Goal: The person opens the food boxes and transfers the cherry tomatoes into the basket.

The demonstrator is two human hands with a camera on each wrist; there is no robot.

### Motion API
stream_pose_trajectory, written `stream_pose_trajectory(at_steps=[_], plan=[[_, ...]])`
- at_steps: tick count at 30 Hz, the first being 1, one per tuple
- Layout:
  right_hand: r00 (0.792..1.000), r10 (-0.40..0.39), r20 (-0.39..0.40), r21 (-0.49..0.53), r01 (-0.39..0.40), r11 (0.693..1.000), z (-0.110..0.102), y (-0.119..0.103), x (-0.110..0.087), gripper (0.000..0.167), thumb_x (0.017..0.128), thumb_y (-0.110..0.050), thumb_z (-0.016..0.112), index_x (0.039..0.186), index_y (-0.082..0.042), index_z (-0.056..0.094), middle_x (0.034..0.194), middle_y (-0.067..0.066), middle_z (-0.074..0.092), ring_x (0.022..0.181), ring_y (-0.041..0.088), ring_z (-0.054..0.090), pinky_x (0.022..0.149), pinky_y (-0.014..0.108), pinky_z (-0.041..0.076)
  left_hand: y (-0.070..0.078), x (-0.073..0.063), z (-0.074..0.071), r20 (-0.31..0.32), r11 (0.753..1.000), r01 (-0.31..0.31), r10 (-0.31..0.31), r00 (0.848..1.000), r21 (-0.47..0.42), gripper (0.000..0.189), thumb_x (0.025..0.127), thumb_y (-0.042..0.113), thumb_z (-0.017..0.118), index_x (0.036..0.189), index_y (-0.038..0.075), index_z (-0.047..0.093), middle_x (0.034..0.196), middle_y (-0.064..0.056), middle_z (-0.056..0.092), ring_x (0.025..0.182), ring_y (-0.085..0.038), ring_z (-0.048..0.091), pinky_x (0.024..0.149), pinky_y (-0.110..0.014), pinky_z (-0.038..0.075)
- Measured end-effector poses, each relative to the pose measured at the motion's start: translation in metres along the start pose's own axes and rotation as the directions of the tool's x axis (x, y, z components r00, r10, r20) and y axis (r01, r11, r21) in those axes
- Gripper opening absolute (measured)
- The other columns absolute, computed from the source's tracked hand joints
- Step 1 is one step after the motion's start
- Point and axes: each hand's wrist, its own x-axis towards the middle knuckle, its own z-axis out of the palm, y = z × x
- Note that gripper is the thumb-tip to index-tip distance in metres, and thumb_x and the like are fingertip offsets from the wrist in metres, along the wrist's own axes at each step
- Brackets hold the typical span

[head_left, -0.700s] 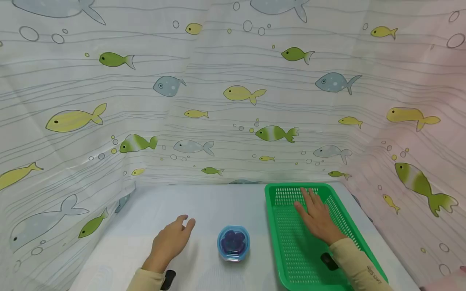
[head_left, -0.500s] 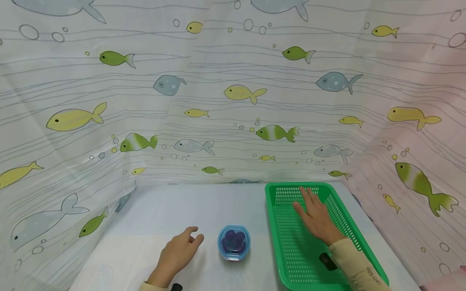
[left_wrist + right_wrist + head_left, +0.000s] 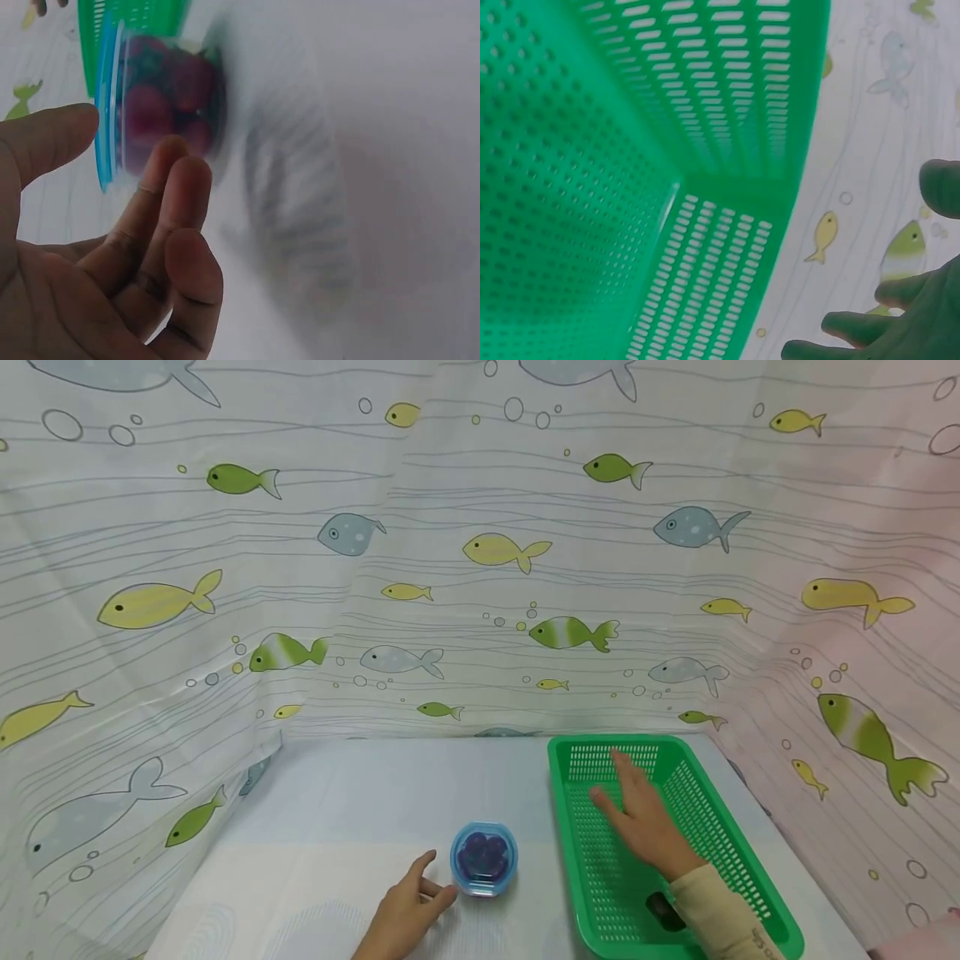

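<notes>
A small clear tub [image 3: 483,858] with a blue lid stands on the white table, left of the green basket. Dark red, round fruit-like pieces [image 3: 161,101] with bits of green show through its side in the left wrist view. My left hand [image 3: 408,910] is beside the tub at its lower left, thumb and fingers spread apart with nothing between them. In the left wrist view its fingertips overlap the tub's side. My right hand [image 3: 648,827] hovers over the green basket [image 3: 566,860], fingers extended, holding nothing.
The basket has slotted sides and a perforated floor [image 3: 547,187]. A white table [image 3: 360,802] lies under everything. Behind and at both sides hangs a fish-patterned curtain [image 3: 450,610].
My left hand has moved right and toward the front edge, up to the tub. The right hand has shifted slightly left over the basket. Tub and basket stay in place.
</notes>
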Motion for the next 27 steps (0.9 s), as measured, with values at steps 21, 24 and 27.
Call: stream_pose_trajectory(at_steps=[21, 24, 27], plan=[[0.995, -0.09, 0.038, -0.047, 0.091, 0.995, 0.045, -0.085, 0.0, 0.096, 0.089, -0.027, 0.081, 0.159, 0.002, 0.022, 0.156, 0.025, 0.038, 0.142, 0.041, 0.039, 0.111, 0.055, 0.035, -0.004, 0.005, 0.031, 0.065, 0.961, -0.052, 0.073, 0.995, -0.271, 0.095, 0.096, 0.035, 0.071, 0.153, -0.016, 0.014, 0.09, -0.003, 0.071, 0.077, -0.022, 0.066, 0.07, -0.036, 0.052], [0.991, -0.117, 0.065, -0.09, 0.123, 0.988, 0.055, -0.094, -0.006, 0.098, 0.087, -0.032, 0.083, 0.159, 0.0, 0.024, 0.152, 0.024, 0.043, 0.139, 0.038, 0.044, 0.107, 0.051, 0.041, -0.005, 0.006, 0.033, 0.06, 0.95, -0.059, 0.081, 0.995, -0.307, 0.094, 0.096, 0.032, 0.071, 0.153, -0.016, 0.013, 0.089, -0.005, 0.071, 0.076, -0.022, 0.066, 0.067, -0.031, 0.052], [0.984, -0.157, 0.088, -0.127, 0.167, 0.978, 0.062, -0.101, -0.012, 0.094, 0.086, -0.034, 0.084, 0.156, 0.001, 0.032, 0.148, 0.022, 0.047, 0.134, 0.036, 0.049, 0.104, 0.048, 0.045, -0.007, 0.006, 0.035, 0.066, 0.935, -0.058, 0.086, 0.994, -0.349, 0.094, 0.096, 0.029, 0.072, 0.152, -0.017, 0.012, 0.089, -0.007, 0.071, 0.076, -0.021, 0.066, 0.067, -0.028, 0.052]])
